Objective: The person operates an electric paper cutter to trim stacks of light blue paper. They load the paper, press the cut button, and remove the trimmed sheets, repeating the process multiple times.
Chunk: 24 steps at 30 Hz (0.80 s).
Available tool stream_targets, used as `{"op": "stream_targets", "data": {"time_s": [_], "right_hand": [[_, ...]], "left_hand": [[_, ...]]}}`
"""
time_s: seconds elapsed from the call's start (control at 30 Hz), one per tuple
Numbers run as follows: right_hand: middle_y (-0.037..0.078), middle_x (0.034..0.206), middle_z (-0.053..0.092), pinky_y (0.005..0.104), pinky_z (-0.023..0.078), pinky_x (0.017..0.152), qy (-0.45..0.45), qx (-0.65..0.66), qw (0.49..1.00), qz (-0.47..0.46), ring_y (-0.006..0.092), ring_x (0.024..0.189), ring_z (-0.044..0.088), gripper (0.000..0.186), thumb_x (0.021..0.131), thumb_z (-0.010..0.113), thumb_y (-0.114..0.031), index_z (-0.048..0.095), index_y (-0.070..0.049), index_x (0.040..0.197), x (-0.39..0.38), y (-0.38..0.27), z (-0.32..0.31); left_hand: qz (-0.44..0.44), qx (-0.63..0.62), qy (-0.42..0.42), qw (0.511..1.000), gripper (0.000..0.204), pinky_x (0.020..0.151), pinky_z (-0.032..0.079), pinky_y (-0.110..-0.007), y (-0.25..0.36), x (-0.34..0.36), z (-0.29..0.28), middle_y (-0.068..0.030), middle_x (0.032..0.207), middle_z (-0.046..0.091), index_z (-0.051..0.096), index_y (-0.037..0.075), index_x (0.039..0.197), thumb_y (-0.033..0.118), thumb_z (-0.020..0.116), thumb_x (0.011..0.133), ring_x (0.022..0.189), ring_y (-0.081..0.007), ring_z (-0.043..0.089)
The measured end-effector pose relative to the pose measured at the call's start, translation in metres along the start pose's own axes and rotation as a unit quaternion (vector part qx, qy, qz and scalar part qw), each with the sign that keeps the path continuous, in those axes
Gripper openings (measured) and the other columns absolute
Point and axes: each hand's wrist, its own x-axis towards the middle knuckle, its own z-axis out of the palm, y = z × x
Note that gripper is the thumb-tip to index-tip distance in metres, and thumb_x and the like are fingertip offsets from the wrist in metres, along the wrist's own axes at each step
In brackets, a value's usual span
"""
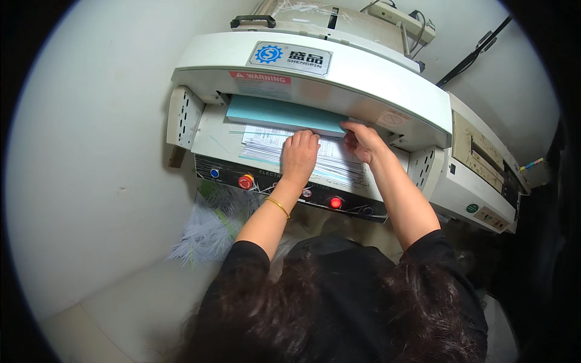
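A thick stack of paper with a light blue top sheet lies crosswise under the front cover of a white paper cutter. My left hand rests palm down on white paper strips in front of it, fingers close together, their tips at the stack's front edge. At the stack's right end, my right hand has a finger on the corner and its other fingers curled in; its thumb is partly hidden. Loose printed paper strips lie on the cutter's bed between the stack and the front panel.
The front panel carries a red emergency knob, a lit red button and a blue button. Shredded paper offcuts hang below on the left. A second beige machine stands right. A power strip sits behind.
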Motion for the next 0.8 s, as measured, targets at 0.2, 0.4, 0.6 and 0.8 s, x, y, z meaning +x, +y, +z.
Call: {"op": "stream_targets", "data": {"time_s": [0.2,0.4,0.6,0.8], "right_hand": [[0.001,0.077,0.055,0.0287,0.043,0.066,-0.007,0.006,1.0,-0.005,0.0145,0.072,0.051,0.02,0.081,0.07,-0.025,0.059,-0.009,0.087,-0.012,-0.002,0.009],[0.008,0.09,0.064,0.029,0.046,0.072,-0.083,-0.041,0.996,-0.001,0.015,0.078,0.057,0.036,0.089,0.061,-0.035,0.057,-0.005,0.108,-0.019,-0.002,0.007],[0.009,0.082,0.066,0.0289,0.048,0.07,-0.123,-0.096,0.988,0.003,0.0141,0.071,0.057,0.032,0.093,0.056,-0.034,0.057,-0.003,0.099,-0.006,-0.002,-0.003],[0.009,0.08,0.065,0.028,0.048,0.062,-0.122,-0.141,0.982,-0.018,0.0138,0.069,0.057,0.031,0.095,0.053,-0.034,0.057,-0.004,0.092,0.001,0.001,-0.009]], "left_hand": [[-0.077,-0.013,0.034,0.996,0.038,0.077,0.039,-0.036,0.009,-0.004,0.001,-0.0001,0.092,0.053,0.062,0.012,0.098,0.026,0.078,0.066,0.089,-0.0206,0.051],[-0.115,-0.037,0.067,0.99,0.028,0.078,0.037,-0.038,0.024,-0.006,0.003,0.002,0.089,0.053,0.068,0.018,0.087,0.028,0.079,0.064,0.088,-0.0192,0.05],[-0.103,-0.048,0.079,0.99,0.014,0.083,0.039,-0.039,0.027,-0.005,-0.001,0.0033,0.088,0.055,0.068,0.016,0.077,0.024,0.076,0.069,0.092,-0.0198,0.052],[-0.043,-0.108,0.045,0.992,0.008,0.099,0.039,-0.043,0.018,-0.021,-0.007,-0.0007,0.105,0.065,0.066,0.01,0.081,0.017,0.069,0.077,0.11,-0.0221,0.055]]}}
